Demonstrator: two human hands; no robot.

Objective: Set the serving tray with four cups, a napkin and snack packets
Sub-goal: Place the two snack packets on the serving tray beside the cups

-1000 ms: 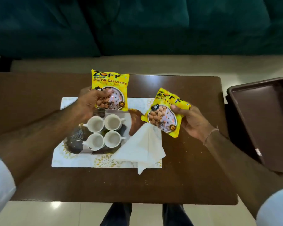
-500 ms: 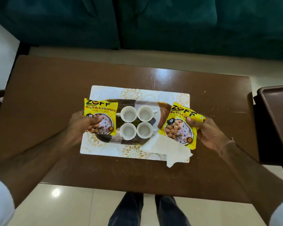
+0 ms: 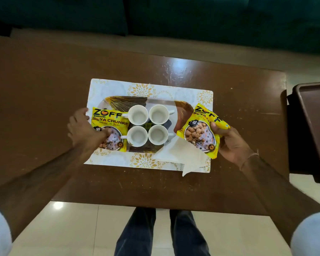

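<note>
An oval serving tray (image 3: 126, 101) with a dark and gold pattern lies on a white placemat (image 3: 111, 85). Several white cups (image 3: 138, 114) stand in a square at its middle. A white napkin (image 3: 183, 154) lies over the tray's near right end. My left hand (image 3: 81, 128) grips a yellow snack packet (image 3: 109, 121) at the tray's left end. My right hand (image 3: 229, 145) grips a second yellow snack packet (image 3: 199, 130), tilted, over the tray's right end and the napkin. Whether either packet rests on the tray I cannot tell.
The placemat sits on a brown wooden table (image 3: 44, 89). A dark brown plastic tray (image 3: 314, 122) stands off the table's right edge. A dark green sofa (image 3: 174, 15) runs along the far side. My legs (image 3: 161, 233) stand at the near edge.
Both hands lowered the packets from above the table to the tray's two ends. The left packet came from behind the cups to the tray's left end. The view shifted.
</note>
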